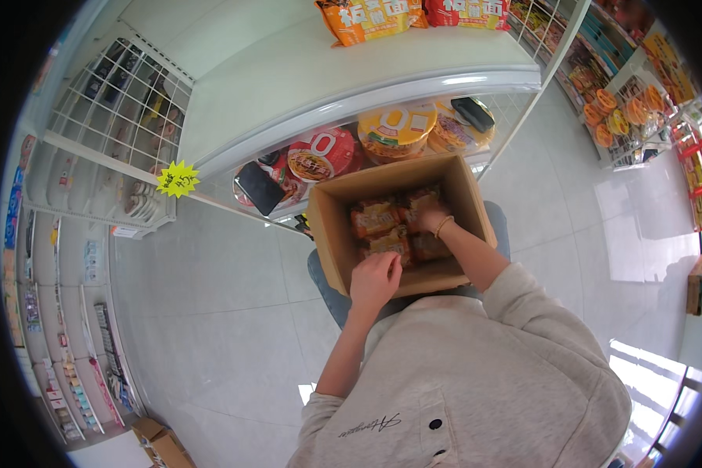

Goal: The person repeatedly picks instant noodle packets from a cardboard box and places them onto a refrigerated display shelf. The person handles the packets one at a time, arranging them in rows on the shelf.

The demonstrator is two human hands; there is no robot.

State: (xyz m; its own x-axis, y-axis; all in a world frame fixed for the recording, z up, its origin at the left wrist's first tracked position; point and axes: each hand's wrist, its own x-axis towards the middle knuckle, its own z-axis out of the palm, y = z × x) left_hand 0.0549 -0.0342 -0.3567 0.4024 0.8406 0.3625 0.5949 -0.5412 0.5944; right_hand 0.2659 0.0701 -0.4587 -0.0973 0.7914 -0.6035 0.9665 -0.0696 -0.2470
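An open cardboard box [333, 234] rests on my lap, with several orange noodle packets [375, 217] inside. My right hand [430, 215] reaches into the box onto a packet at its far right; the fingers are partly hidden in shadow, so a firm grip cannot be told. Over the near left part of the box is my left hand [377, 278], its fingers bent down beside a nearer packet [393, 244]; its fingertips are hidden. On the white shelf [351, 70] above stand an orange noodle packet [371, 20] and a red one [468, 13].
Below the upper shelf, round noodle bowls [322, 153] stand just beyond the box, with a black device [260, 188] at their left and another [472, 114] on a right-hand bowl. A wire side grid [123, 99] and a yellow price tag [178, 178] are at the left.
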